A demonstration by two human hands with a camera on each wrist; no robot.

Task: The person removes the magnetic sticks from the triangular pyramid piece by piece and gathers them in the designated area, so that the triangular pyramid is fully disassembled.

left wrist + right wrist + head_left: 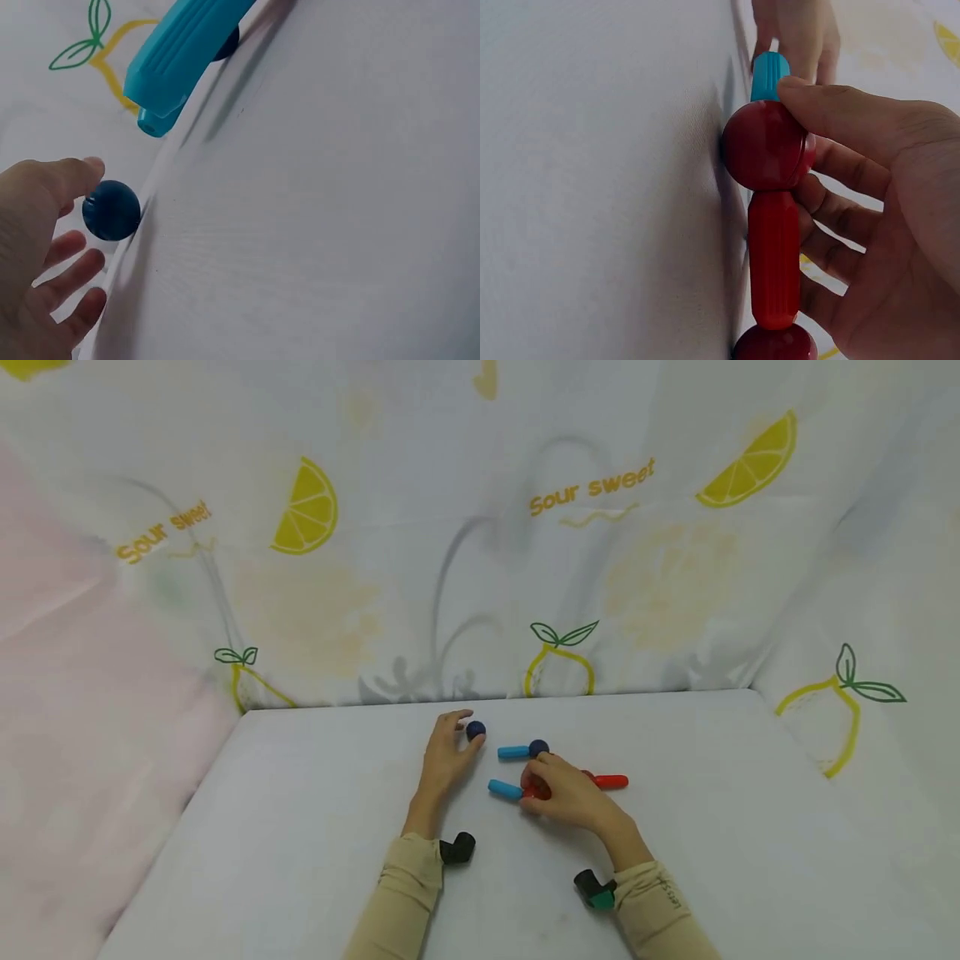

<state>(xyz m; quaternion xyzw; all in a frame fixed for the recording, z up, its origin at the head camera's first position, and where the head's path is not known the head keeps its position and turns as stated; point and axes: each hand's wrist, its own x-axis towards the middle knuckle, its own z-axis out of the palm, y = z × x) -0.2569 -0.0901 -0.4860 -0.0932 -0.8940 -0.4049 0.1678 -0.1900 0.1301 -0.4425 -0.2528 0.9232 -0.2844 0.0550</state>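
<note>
Overall, a lemon-print cloth (420, 602) hangs behind a white tabletop (300, 860). Above that, the left hand (446, 762) is relaxed, fingers spread about a dark blue ball (476, 730) near the far edge (whether they touch, I cannot tell), while the right hand (572, 795) pinches a red ball (759, 146). A blue rod (765, 77) and a red rod (774, 259) flank that ball; another blue rod (513, 752) meets a second dark blue ball (537, 747).

Orange "Sour sweet" lettering (592, 487) printed twice on the lemon-patterned cloth (405, 610)
One stands toward the left, the other right of centre; small dark lettering (670, 891) on the right sleeve (660, 922) seems to start with "Les", the rest too small to read.
</note>
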